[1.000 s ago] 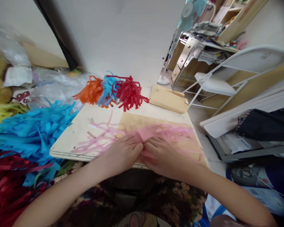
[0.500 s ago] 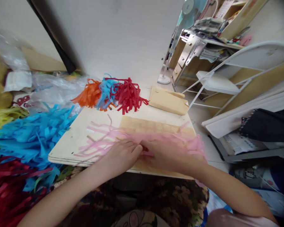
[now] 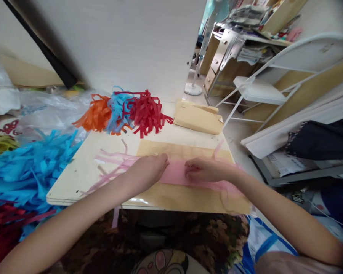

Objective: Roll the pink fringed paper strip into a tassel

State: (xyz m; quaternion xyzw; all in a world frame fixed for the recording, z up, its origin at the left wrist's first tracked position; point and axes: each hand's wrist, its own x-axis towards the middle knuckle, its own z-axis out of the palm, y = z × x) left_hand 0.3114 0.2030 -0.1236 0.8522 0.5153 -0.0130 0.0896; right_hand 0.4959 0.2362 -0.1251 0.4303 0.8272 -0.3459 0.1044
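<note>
1 pink paper (image 3: 174, 174), long axis L-R, runs under L hand (image 3: 151, 167) & R hand (image 3: 205, 169); can't tell if my grips clamp it.

So the left arm (image 3: 80, 215) and right arm (image 3: 280, 215) both angled inward, left hand (image 3: 153, 166) was curled, right hand (image 3: 204, 169) kinda faced it, loosely bent, slightly apart.

Pink paper (image 3: 174, 173) partly hidden behind hands (image 3: 204, 169)
</note>
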